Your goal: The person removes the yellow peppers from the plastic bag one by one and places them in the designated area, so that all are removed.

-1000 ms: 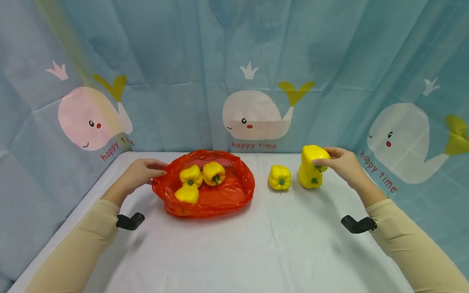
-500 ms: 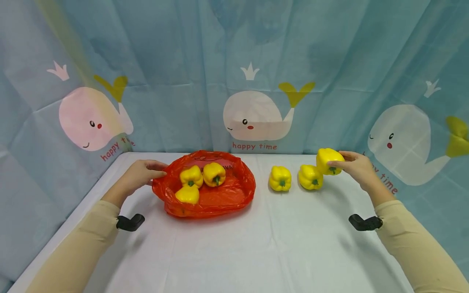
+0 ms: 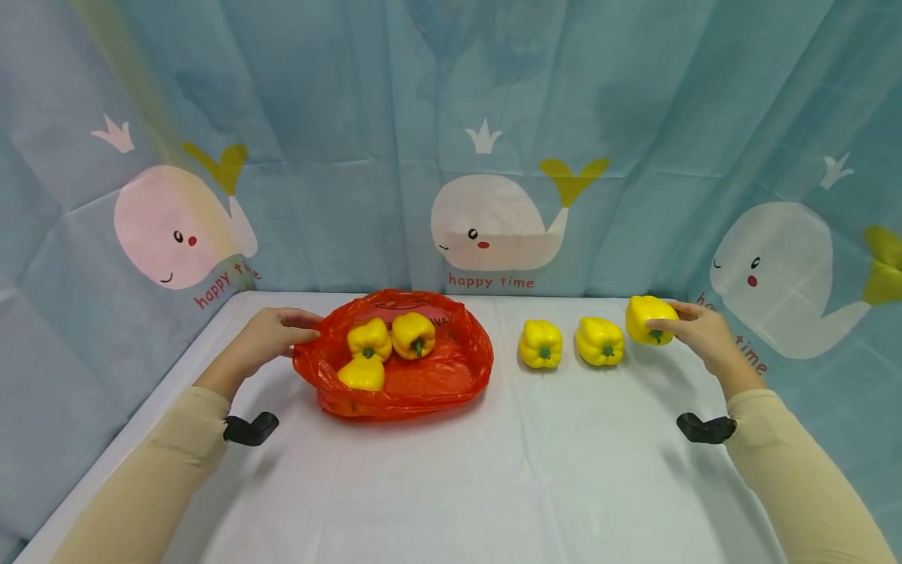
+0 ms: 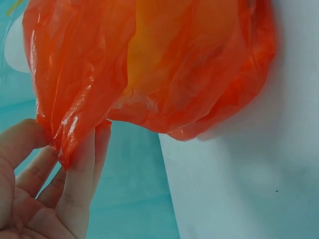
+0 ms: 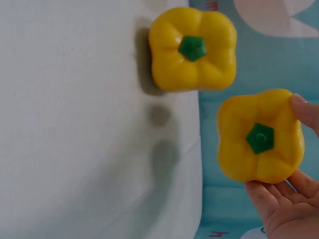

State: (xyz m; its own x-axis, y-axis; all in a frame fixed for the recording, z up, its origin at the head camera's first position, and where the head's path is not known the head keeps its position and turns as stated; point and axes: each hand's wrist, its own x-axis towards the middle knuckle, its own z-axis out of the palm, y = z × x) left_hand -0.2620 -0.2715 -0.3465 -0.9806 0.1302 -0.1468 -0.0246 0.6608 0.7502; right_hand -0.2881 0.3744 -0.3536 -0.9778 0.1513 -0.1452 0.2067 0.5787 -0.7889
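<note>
My left hand (image 3: pixel 269 341) pinches the left rim of a red plastic bag (image 3: pixel 437 376) between thumb and fingers; the left wrist view shows the bag's gathered edge (image 4: pixel 70 134) in that pinch. Inside the open bag lie three yellow bell peppers (image 3: pixel 413 335) with green stems. At the right, my right hand (image 3: pixel 705 333) grips another yellow bell pepper (image 3: pixel 650 319) by its sides. In the right wrist view this held pepper (image 5: pixel 259 137) has its green stem toward the camera, and a gap separates it from the neighbouring pepper (image 5: pixel 193 49).
Two yellow bell peppers, one in the middle (image 3: pixel 540 344) and one to its right (image 3: pixel 600 341), stand on the white tablecloth (image 3: pixel 451 486) between bag and right hand. A blue whale-print curtain (image 3: pixel 338 219) closes off the back and both sides.
My right hand has carried its bell pepper rightward and down, from over the right-hand pepper on the table to a spot beside it. The left hand and the bag stay put.
</note>
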